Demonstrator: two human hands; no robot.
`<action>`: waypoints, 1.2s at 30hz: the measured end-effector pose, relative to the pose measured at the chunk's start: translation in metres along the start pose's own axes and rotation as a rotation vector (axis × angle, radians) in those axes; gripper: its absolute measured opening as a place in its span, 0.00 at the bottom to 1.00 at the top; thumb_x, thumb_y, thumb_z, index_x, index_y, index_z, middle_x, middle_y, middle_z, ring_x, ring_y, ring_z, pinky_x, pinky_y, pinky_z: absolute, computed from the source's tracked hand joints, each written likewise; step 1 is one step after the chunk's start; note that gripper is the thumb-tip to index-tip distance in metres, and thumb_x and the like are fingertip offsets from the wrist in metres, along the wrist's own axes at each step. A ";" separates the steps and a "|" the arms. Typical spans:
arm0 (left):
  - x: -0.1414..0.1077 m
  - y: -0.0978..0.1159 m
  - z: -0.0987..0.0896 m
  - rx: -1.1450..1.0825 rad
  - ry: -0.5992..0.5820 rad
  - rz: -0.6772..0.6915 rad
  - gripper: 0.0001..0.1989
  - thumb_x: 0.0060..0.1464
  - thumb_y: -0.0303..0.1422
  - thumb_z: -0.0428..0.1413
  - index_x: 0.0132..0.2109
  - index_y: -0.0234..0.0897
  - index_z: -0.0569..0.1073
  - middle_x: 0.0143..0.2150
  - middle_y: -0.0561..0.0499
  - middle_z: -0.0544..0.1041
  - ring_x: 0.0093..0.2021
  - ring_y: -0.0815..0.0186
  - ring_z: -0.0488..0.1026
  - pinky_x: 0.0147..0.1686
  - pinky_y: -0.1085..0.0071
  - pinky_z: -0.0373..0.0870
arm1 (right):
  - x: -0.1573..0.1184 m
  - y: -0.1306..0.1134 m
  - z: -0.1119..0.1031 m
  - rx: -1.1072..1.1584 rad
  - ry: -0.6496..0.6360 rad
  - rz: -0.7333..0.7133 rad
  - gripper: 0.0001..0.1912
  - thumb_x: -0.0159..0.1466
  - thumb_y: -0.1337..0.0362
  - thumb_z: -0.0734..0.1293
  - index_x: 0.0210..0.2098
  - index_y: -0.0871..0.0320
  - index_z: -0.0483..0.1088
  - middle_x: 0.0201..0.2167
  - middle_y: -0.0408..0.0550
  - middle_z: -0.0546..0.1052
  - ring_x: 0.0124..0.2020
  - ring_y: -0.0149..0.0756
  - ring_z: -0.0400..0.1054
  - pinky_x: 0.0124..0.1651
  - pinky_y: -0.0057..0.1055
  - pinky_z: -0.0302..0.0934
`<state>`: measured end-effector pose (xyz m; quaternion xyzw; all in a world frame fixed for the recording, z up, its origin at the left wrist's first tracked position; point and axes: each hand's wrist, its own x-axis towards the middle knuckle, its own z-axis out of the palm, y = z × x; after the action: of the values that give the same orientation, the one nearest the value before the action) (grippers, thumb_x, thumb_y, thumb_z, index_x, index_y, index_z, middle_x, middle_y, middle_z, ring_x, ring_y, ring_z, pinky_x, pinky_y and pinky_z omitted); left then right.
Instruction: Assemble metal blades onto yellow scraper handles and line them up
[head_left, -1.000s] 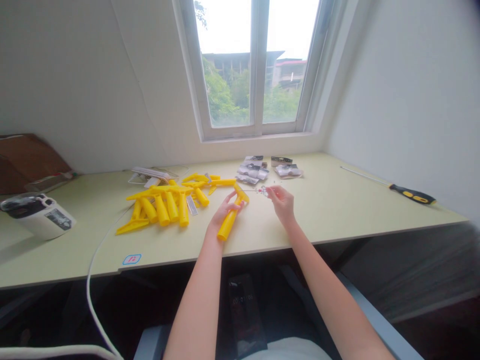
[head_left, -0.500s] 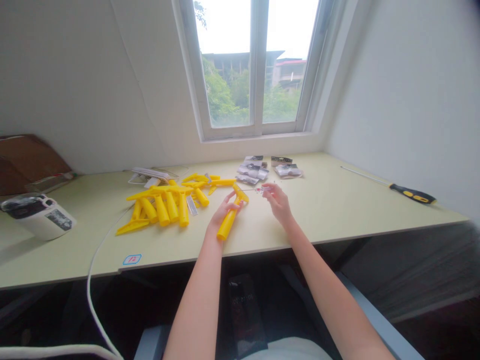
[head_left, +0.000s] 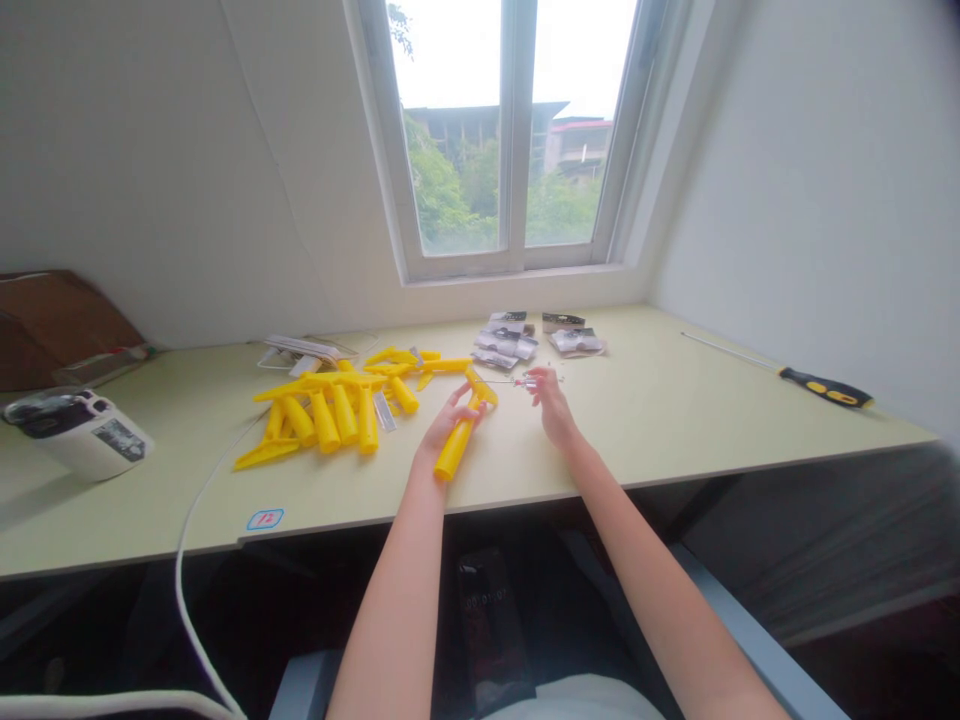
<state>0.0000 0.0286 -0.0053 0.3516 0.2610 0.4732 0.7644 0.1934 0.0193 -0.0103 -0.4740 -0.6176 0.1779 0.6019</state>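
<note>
The left hand (head_left: 448, 428) is closed around a yellow plastic tube (head_left: 454, 450), its fingers curling over the tube's upper end, where a narrower yellow arm (head_left: 481, 390) angles away toward the right hand. The right hand (head_left: 551, 403) is nearly closed, with thumb and fingertips pinched on a tiny shiny part (head_left: 527, 381), too small to identify. A thin metal pin (head_left: 499, 379) seems to run from it toward the yellow arm. Over the last second, the right hand has turned slightly more edge-on, while the left hand's grip looks unchanged. Just beyond both hands lie printed plastic sachets (head_left: 504, 342). Left of the left hand is a heap of yellow plastic pieces (head_left: 324, 420). Well right of the right hand, a yellow-and-black screwdriver (head_left: 825, 393) lies on the bench (head_left: 675, 425). Far left of the hands sits a white appliance (head_left: 79, 433), and a white cable (head_left: 184, 570) trails off the bench's front edge.
</note>
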 end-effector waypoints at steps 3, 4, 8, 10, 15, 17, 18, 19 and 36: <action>0.000 0.000 -0.001 0.011 -0.007 0.001 0.37 0.41 0.15 0.51 0.59 0.42 0.57 0.46 0.45 0.70 0.39 0.72 0.72 0.41 0.78 0.68 | 0.001 -0.002 -0.001 -0.018 0.011 -0.047 0.14 0.63 0.56 0.52 0.41 0.55 0.62 0.39 0.49 0.70 0.35 0.35 0.64 0.35 0.33 0.60; 0.001 0.000 -0.001 0.014 -0.009 0.003 0.38 0.41 0.15 0.51 0.60 0.42 0.57 0.46 0.45 0.70 0.39 0.72 0.72 0.41 0.78 0.68 | 0.001 -0.004 -0.002 -0.040 0.007 -0.066 0.13 0.63 0.57 0.53 0.39 0.55 0.63 0.37 0.49 0.70 0.35 0.35 0.64 0.35 0.33 0.60; 0.001 0.000 -0.001 -0.003 0.009 0.002 0.38 0.42 0.15 0.50 0.60 0.42 0.55 0.46 0.45 0.70 0.39 0.73 0.72 0.42 0.79 0.67 | 0.000 -0.011 -0.005 -0.087 -0.002 -0.139 0.11 0.61 0.56 0.58 0.35 0.56 0.65 0.32 0.47 0.72 0.31 0.34 0.65 0.34 0.30 0.59; 0.001 0.000 -0.001 -0.004 0.006 0.003 0.38 0.42 0.15 0.50 0.60 0.42 0.55 0.46 0.45 0.70 0.40 0.73 0.72 0.43 0.78 0.67 | -0.001 -0.013 -0.006 -0.079 0.039 -0.131 0.11 0.60 0.55 0.59 0.34 0.56 0.65 0.28 0.45 0.72 0.27 0.32 0.64 0.30 0.29 0.58; 0.000 0.000 0.001 0.012 -0.008 0.000 0.38 0.41 0.15 0.51 0.60 0.41 0.56 0.46 0.45 0.70 0.39 0.71 0.72 0.43 0.77 0.67 | -0.004 -0.011 -0.006 -0.081 0.057 -0.037 0.13 0.61 0.52 0.58 0.33 0.56 0.64 0.14 0.36 0.59 0.16 0.27 0.53 0.21 0.25 0.49; 0.000 0.000 0.001 0.012 -0.008 0.002 0.38 0.41 0.15 0.51 0.60 0.41 0.56 0.46 0.45 0.70 0.39 0.71 0.72 0.43 0.77 0.67 | -0.004 -0.010 -0.006 -0.083 0.017 -0.035 0.15 0.62 0.52 0.55 0.33 0.56 0.65 0.14 0.37 0.59 0.17 0.28 0.54 0.22 0.26 0.49; 0.000 -0.001 0.001 0.011 -0.009 0.004 0.37 0.41 0.15 0.51 0.60 0.41 0.56 0.46 0.45 0.70 0.39 0.71 0.72 0.43 0.77 0.67 | -0.003 -0.010 -0.006 -0.084 -0.002 -0.043 0.15 0.63 0.53 0.54 0.33 0.56 0.65 0.16 0.39 0.62 0.18 0.28 0.56 0.23 0.26 0.51; 0.000 -0.001 0.001 0.012 -0.010 0.005 0.37 0.41 0.15 0.51 0.60 0.41 0.56 0.46 0.45 0.70 0.39 0.71 0.72 0.43 0.76 0.67 | -0.003 -0.010 -0.006 -0.089 -0.016 -0.052 0.15 0.63 0.54 0.54 0.33 0.56 0.65 0.19 0.40 0.64 0.21 0.29 0.58 0.25 0.27 0.53; 0.002 -0.002 -0.001 0.013 -0.005 0.006 0.38 0.41 0.15 0.52 0.60 0.42 0.56 0.47 0.45 0.70 0.39 0.71 0.73 0.42 0.77 0.68 | -0.001 -0.006 -0.006 -0.097 0.073 0.002 0.15 0.59 0.51 0.60 0.25 0.56 0.59 0.16 0.38 0.60 0.19 0.27 0.53 0.23 0.26 0.49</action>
<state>0.0010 0.0300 -0.0072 0.3584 0.2610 0.4729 0.7614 0.1964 0.0133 -0.0047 -0.5092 -0.6027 0.1311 0.6002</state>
